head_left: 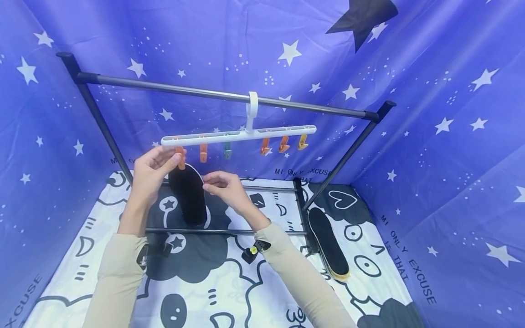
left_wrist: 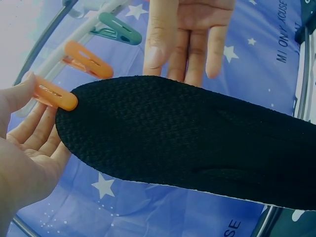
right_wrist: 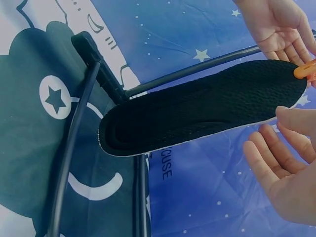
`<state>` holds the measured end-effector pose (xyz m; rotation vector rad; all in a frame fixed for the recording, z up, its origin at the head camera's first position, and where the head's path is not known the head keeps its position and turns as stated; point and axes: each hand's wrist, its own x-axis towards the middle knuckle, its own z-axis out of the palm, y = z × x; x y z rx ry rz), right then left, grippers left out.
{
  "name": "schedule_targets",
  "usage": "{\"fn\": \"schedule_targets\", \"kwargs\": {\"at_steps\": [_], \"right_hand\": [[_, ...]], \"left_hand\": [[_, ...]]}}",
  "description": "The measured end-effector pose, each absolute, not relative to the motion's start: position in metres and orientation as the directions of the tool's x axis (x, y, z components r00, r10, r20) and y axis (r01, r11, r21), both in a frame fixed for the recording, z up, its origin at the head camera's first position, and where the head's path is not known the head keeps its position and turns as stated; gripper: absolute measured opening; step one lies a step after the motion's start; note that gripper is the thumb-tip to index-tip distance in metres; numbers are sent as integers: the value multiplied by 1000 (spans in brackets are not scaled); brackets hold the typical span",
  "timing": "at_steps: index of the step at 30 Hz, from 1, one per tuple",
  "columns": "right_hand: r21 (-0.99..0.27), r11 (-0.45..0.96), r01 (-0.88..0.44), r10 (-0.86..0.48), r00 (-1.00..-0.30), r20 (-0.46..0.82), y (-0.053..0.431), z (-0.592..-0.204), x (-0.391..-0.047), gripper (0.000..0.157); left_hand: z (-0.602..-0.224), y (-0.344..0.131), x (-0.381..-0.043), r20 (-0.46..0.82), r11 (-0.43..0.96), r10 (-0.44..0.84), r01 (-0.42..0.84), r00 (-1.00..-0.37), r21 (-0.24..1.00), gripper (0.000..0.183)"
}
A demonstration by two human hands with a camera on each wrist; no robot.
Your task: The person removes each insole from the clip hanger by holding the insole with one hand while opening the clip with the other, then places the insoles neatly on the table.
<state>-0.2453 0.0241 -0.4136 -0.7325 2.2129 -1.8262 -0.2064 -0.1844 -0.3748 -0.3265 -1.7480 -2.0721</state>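
Note:
A black insole (head_left: pixel 187 196) hangs toe end up under the left end of a white hanger (head_left: pixel 225 137). An orange clip (left_wrist: pixel 57 94) at that end overlaps the insole's tip. My left hand (head_left: pixel 151 168) pinches this clip between thumb and fingers, the fingers lying behind it. With thumb and forefinger my right hand (head_left: pixel 227 187) holds the insole's right edge near its upper part; its other fingers are spread loosely below in the right wrist view. The insole's lower end hangs free of both hands.
The hanger hooks over a dark metal rack's bar (head_left: pixel 197 92). Another orange clip (head_left: pixel 203 152), a green clip (head_left: pixel 228 150) and several more clips hang along it. A second black insole (head_left: pixel 329 241) lies on the patterned cloth (head_left: pixel 213 291) at right. Blue star curtains (head_left: pixel 443 150) surround the rack.

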Motion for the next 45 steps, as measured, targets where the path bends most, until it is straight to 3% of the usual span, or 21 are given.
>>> {"fn": "schedule_targets", "kwargs": {"at_steps": [10,45], "right_hand": [[-982,100,-161,-463,-881,98,21,-427,-247,25],[-992,68,-102,-441,-895,62,15,-438,-246,22]], "left_hand": [[-377,-184,-206,422,-113,-132,436,-897,893,16],[-375,-186,-206,395,-79,-109,404,-912,911,12]]}}
